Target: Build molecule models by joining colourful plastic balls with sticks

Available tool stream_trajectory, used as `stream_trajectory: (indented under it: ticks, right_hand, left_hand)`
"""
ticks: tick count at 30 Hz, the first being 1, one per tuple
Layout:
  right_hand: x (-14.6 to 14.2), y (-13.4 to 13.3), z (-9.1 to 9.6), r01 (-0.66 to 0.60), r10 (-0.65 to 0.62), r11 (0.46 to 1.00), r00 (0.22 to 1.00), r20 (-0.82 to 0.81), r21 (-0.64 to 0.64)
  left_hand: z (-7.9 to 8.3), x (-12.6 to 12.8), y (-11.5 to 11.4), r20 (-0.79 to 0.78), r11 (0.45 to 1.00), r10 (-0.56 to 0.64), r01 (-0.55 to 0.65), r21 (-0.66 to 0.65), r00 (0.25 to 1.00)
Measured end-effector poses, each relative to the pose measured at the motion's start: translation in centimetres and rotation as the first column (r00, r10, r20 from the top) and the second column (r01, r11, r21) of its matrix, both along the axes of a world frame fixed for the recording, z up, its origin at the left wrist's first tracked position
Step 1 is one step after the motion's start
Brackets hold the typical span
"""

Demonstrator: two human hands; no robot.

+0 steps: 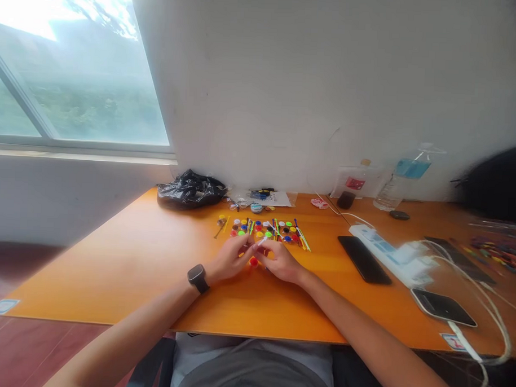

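Note:
My left hand and my right hand meet above the table, fingertips pinched together. Between them a slim white plastic piece sticks up; its exact kind is too small to make out. Just below the fingers sits a round red cap-like piece. Directly behind the hands lie small round pieces in several colours, among them a white one and a blue one. Thin coloured sticks lie between and beside these groups. My fingers hide part of the nearest pieces.
A black plastic bag lies at the back left near papers and small parts. To the right are a black phone, a white power strip with cables, a charging phone and a bottle. The wooden table ends at my lap.

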State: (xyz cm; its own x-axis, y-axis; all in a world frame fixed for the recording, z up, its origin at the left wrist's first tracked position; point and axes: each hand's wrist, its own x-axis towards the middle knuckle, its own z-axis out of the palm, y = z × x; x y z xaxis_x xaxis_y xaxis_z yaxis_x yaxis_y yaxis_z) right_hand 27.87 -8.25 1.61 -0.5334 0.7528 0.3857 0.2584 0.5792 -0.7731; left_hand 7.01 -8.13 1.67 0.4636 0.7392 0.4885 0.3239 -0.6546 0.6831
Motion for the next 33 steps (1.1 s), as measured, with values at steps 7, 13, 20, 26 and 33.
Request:
stream_trajectory:
  ticks: [7, 13, 20, 26, 33]
  right_hand:
    - [-0.1, -0.1, -0.1, 0.02, -0.021, 0.999, 0.999, -0.042, -0.033]
    - [-0.1, 0.0, 0.0, 0.048, -0.05, 0.998, 0.997, -0.055, -0.036]
    - [0.2, 0.4, 0.2, 0.059, -0.084, 0.986, 0.983, -0.164, -0.153]
    - [0.8, 1.1, 1.0, 0.085, -0.215, 0.932, 0.914, -0.346, -0.353]
    - [0.9, 1.5, 0.4, 0.186, -0.243, 0.959, 0.926, -0.288, -0.214]
  left_hand:
    - [0.2, -0.1, 0.0, -0.003, 1.0, 0.004, -0.004, 0.003, 1.0]
    - [0.7, 0.1, -0.3, 0.012, 0.998, -0.035, 0.035, -0.044, 0.999]
    - [1.2, -0.4, -0.4, 0.029, 0.998, -0.039, 0.04, -0.045, 0.999]
    - [0.9, -0.1, 0.1, 0.037, 0.998, 0.032, -0.03, -0.048, 0.999]
    - [-0.7, 0.0, 1.2, 0.133, 0.993, 0.008, 0.007, -0.114, 0.991]
